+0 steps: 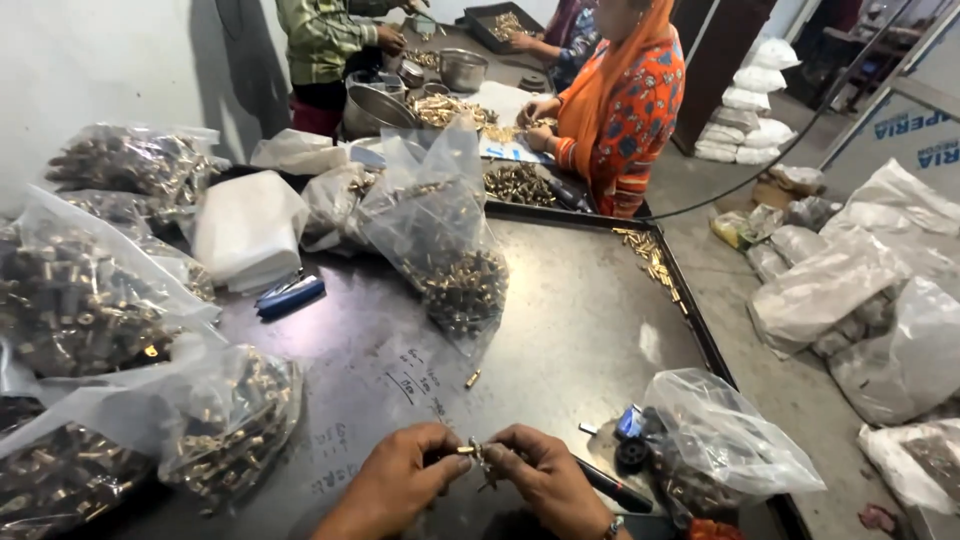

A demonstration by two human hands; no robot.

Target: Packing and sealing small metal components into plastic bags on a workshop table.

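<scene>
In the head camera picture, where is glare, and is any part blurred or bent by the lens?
Head view: soft glare lies on the dark metal table and on the clear plastic bags; the left hand and right hand, pinching a small brass part, look slightly soft; the table edge bows toward the frame borders, a wide-lens distortion.

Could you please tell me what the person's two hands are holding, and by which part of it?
Both the left hand and right hand pinch a small brass fitting at its ends; finer detail cannot be told.
</scene>
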